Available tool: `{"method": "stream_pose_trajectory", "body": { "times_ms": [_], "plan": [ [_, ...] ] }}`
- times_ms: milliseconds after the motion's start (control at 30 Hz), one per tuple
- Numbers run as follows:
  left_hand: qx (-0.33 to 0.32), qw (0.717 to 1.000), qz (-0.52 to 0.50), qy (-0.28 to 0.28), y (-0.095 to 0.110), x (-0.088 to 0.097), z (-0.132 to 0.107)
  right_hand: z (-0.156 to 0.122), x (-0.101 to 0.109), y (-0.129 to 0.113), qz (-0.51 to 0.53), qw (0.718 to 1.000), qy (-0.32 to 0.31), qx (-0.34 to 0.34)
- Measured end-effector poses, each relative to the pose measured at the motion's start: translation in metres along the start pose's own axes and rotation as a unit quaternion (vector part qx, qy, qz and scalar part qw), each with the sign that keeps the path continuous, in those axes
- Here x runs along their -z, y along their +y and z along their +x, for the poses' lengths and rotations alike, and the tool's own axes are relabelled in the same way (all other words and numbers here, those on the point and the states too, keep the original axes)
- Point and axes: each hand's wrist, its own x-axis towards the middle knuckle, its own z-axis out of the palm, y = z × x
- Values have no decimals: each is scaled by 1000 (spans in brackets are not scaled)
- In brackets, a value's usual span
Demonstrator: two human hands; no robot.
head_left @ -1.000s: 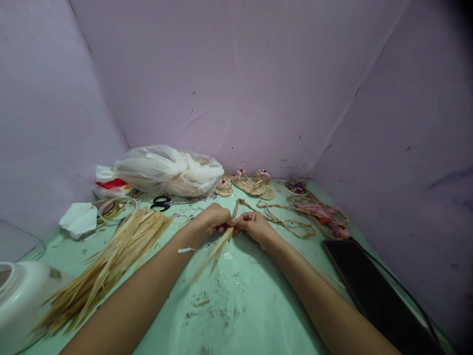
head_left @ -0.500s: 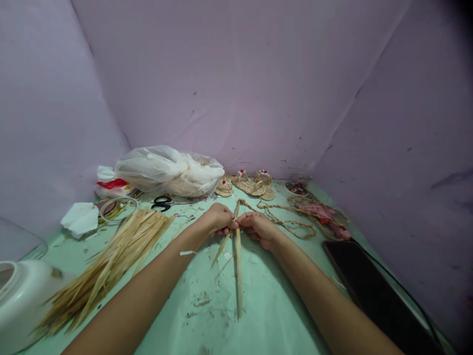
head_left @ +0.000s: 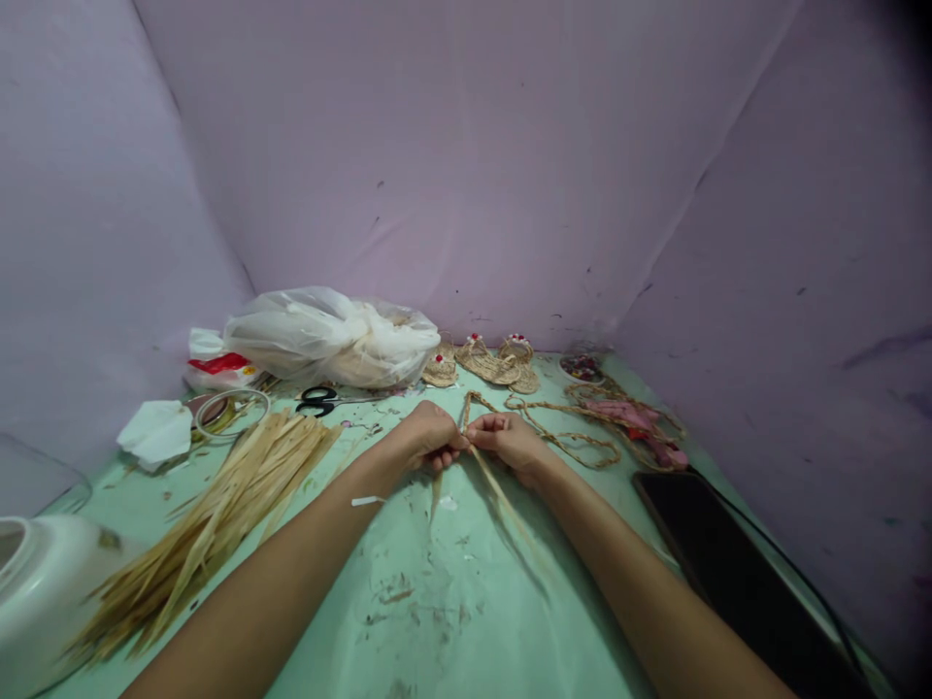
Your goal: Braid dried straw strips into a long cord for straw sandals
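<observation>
Close together in the middle, both hands pinch the working end of a thin plaited straw cord (head_left: 467,412). My left hand (head_left: 435,437) is closed on this end, fingers curled under. The thumb and forefinger of my right hand (head_left: 508,442) press on the same spot, almost touching the left fingertips. One long pale dried-leaf strip (head_left: 501,497) slants down to the right from the pinch, blurred at its tip. A shorter strip (head_left: 436,495) hangs below my left hand. Behind the hands, the finished cord bends over and loops off to the right. The exact crossing is hidden by the fingers.
Left lie a bundle of dried strips (head_left: 211,524), scissors (head_left: 318,400), tape rolls (head_left: 233,415) and a white jar (head_left: 54,582). Along the back are a plastic bag (head_left: 327,335) and small woven slippers (head_left: 491,367). A dark phone-like slab (head_left: 728,573) lies right, beside a bead dish (head_left: 582,369).
The long strip has swung from hanging straight down to slanting right. The shorter strips below the left hand have drawn together and hang more upright. Both hands stay at nearly the same place.
</observation>
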Motion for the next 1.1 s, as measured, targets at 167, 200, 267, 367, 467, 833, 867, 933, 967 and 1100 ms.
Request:
{"method": "stream_pose_trajectory", "body": {
  "times_ms": [167, 200, 267, 367, 467, 833, 867, 933, 967, 1100],
  "plan": [
    [-15, 1000, -2, -12, 0, -1, -2, 5, 3, 5, -40, 996, -26, 73],
    [-11, 1000, 5, -8, 0, -1, -1, 6, 4, 6, -58, 995, -28, 82],
    [-16, 1000, 24, -2, -2, 0, 1, 7, 5, 8, -103, 989, -29, 102],
    [-44, 998, 52, 2, -5, 0, 4, 5, 6, 5, -197, 971, -15, 132],
    [-65, 995, 70, 28, -9, -3, 6, -3, 7, -4, -324, 933, 35, 154],
    [38, 998, -1, 50, -2, -11, -1, -23, -10, -26, -406, 912, 59, 8],
    [44, 998, -15, 40, -3, -10, 0, -26, -15, -27, -423, 904, 64, 24],
    [37, 999, -34, 17, -6, -6, 4, -30, -23, -27, -454, 886, 77, 57],
    [29, 999, -35, 8, -8, -5, 6, -31, -25, -26, -466, 878, 81, 70],
    [-2, 1000, -5, -5, -15, 2, 12, -28, -18, -22, -451, 887, 30, 88]
  ]
}}
